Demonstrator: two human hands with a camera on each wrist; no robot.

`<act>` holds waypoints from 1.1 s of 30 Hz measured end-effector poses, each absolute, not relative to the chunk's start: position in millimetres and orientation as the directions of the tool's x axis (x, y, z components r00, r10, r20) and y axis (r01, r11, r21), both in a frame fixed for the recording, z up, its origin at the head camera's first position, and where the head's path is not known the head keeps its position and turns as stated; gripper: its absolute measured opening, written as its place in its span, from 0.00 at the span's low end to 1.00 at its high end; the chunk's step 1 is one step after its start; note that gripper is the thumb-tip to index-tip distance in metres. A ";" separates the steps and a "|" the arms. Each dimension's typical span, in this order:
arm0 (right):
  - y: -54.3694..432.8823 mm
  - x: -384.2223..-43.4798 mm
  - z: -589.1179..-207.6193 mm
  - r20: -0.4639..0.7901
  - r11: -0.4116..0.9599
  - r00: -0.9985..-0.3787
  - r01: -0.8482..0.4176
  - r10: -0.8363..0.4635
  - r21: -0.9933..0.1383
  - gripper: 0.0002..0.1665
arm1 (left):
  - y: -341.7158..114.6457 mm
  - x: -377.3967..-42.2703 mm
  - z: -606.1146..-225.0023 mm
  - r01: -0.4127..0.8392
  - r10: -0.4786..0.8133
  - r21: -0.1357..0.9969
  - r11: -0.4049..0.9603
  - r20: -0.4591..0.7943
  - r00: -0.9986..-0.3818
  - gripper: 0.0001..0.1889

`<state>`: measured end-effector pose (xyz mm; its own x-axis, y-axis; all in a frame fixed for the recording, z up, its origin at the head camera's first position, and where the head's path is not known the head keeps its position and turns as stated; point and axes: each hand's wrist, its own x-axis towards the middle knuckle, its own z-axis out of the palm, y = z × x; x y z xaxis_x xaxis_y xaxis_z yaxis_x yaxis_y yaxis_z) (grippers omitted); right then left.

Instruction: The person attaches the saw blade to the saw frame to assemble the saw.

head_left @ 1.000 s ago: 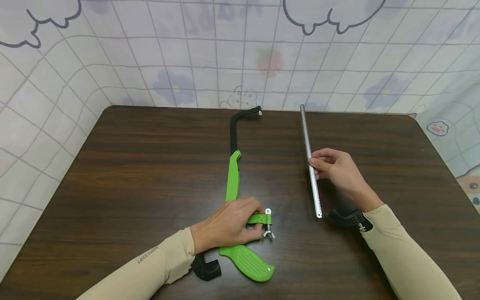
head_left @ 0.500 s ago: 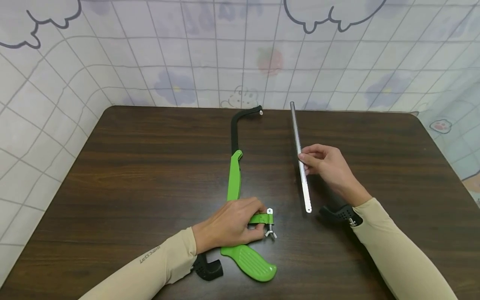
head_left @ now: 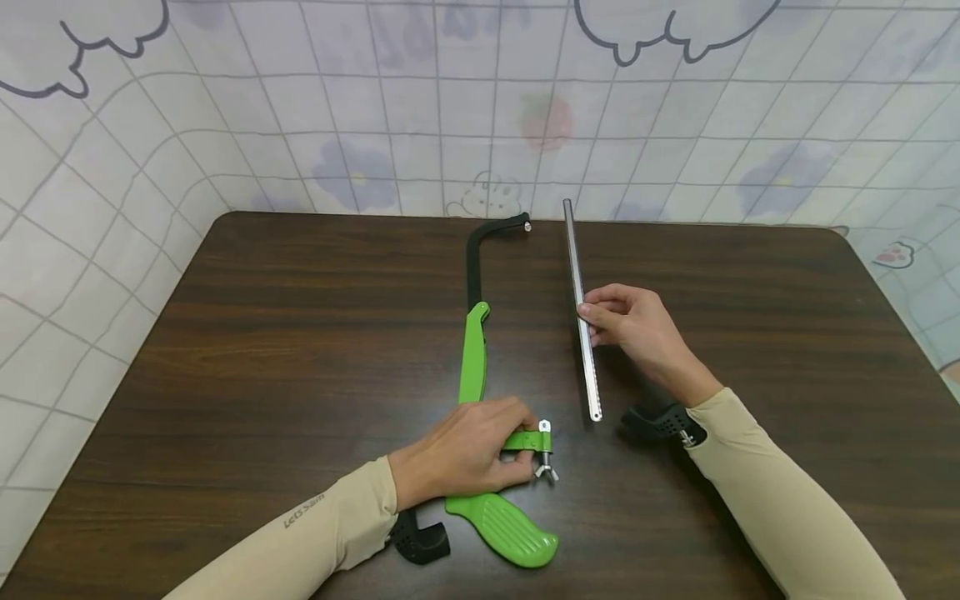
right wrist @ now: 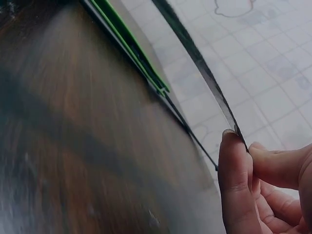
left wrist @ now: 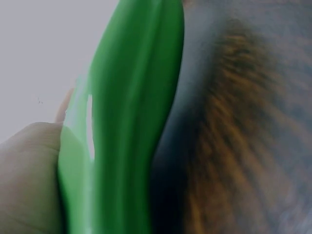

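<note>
A hacksaw frame with a green body, a black curved front arm and a ribbed green handle lies lengthwise on the table. My left hand grips it near the handle, fingers curled round the green part and hiding some of it. Beside those fingers a wing nut hangs from the frame's rear end. To the right, my right hand pinches a thin silvery hacksaw blade between thumb and fingers. The blade stands roughly parallel to the frame. In the left wrist view the green handle fills the middle, close up.
The dark wooden table ends at a pale gridded cloth behind it. Black wrist camera mounts sit under both sleeved forearms, close over the tabletop.
My right hand has carried the blade leftward, nearer to the hacksaw frame. My left hand keeps its grip on the frame, almost still.
</note>
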<state>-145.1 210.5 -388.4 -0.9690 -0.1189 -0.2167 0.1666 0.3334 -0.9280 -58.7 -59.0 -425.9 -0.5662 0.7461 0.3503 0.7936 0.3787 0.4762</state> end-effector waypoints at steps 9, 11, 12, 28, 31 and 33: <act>197.2 -148.3 -391.1 -0.232 0.317 -0.961 0.175 -0.151 -0.932 0.21 | -56.8 -57.9 -424.2 0.794 0.749 0.479 0.374 0.349 -0.564 0.10; 195.6 -148.6 -391.7 -0.238 0.314 -0.959 0.181 -0.153 -0.932 0.22 | -56.7 -57.9 -424.5 0.792 0.749 0.485 0.370 0.350 -0.563 0.09; 194.7 -148.6 -392.1 -0.242 0.314 -0.958 0.185 -0.154 -0.931 0.22 | -56.7 -57.9 -424.6 0.792 0.749 0.486 0.369 0.350 -0.563 0.09; 182.4 -150.9 -399.4 -0.268 0.335 -0.946 0.196 -0.185 -0.922 0.21 | -59.1 -59.4 -425.3 0.794 0.741 0.483 0.368 0.363 -0.565 0.10; 180.5 -150.3 -400.5 -0.270 0.341 -0.944 0.195 -0.188 -0.920 0.20 | -59.6 -59.2 -426.1 0.795 0.740 0.483 0.367 0.366 -0.564 0.10; 179.9 -150.0 -401.7 -0.272 0.345 -0.944 0.196 -0.187 -0.918 0.20 | -59.9 -59.0 -426.1 0.795 0.739 0.486 0.364 0.369 -0.564 0.10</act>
<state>-150.0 179.9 -401.7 -0.9441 -0.1866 -0.2719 0.1962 0.3448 -0.9179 -59.0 -59.9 -426.1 -0.5636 0.7392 0.3686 0.7948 0.3639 0.4857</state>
